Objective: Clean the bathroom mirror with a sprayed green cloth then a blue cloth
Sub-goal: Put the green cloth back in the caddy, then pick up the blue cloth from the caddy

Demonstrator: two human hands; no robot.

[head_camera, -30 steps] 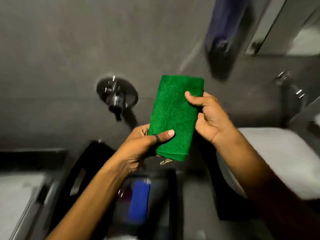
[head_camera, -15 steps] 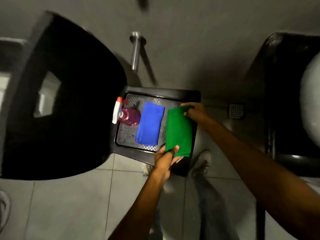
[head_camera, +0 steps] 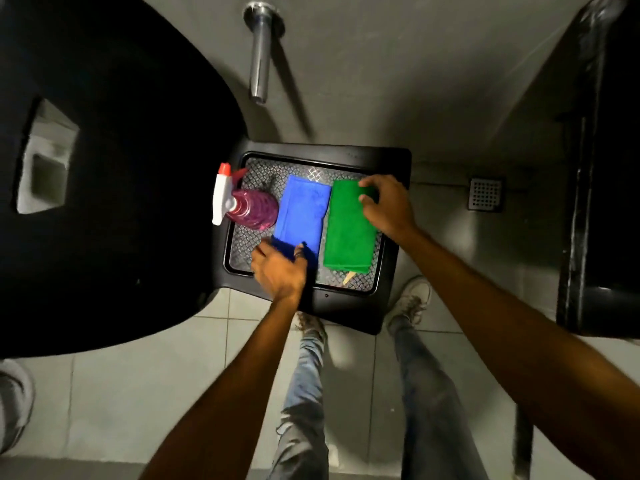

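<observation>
A folded green cloth (head_camera: 348, 233) lies flat on the right side of a black tray (head_camera: 394, 237). My right hand (head_camera: 388, 204) rests on its far right corner with the fingers curled over the edge. Beside it on the left lies a folded blue cloth (head_camera: 303, 213). My left hand (head_camera: 278, 271) pinches the blue cloth's near corner between thumb and fingers. A pink spray bottle (head_camera: 249, 207) with a white and red trigger lies on its side at the tray's left end. The mirror is out of view.
A large black basin (head_camera: 121, 168) fills the left. A chrome pipe (head_camera: 260, 60) comes out of the grey wall above the tray. A black fixture (head_camera: 602, 202) stands at right, with a floor drain (head_camera: 485, 195) next to it. My legs and shoes stand on the tiled floor below.
The view dropped from the wall to the tray. The green cloth, held up in both hands a second ago, now lies on the tray. My left hand moved over to the blue cloth's corner.
</observation>
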